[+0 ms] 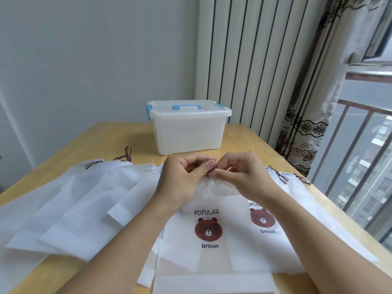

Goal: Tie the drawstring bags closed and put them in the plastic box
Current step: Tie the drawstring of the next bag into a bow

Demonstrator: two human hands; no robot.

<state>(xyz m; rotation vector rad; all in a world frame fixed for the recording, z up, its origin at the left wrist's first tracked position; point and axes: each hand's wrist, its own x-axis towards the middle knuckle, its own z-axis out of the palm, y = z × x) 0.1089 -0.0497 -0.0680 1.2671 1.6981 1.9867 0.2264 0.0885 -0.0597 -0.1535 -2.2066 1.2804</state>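
Hands are seen close together over the middle of a wooden table (91, 136). A dark brown string (212, 166) is pinched by the left hand (182, 177), with the thumb pressed on top of it and the fingers curled round it. The same string is pinched from the other side by the right hand (244, 172), whose fingers are curled in tight too. The string belongs to a white bag (210, 251), and the top of the bag is bunched up just under the fingers. A brown bear face is printed on this bag, with the words POPULAR and broun. A second bear bag (282, 240) is laid just beside it on the right, partly tucked under the right arm. More white bags (70, 204) are spread flat on the left, one over another, and small brown strings are seen at their far ends. A plastic box (187, 128) is placed at the far side of the table, well apart from the hands. Its lid is shut, with blue clips and a blue handle. A striped curtain (254, 60) is hung behind the box.
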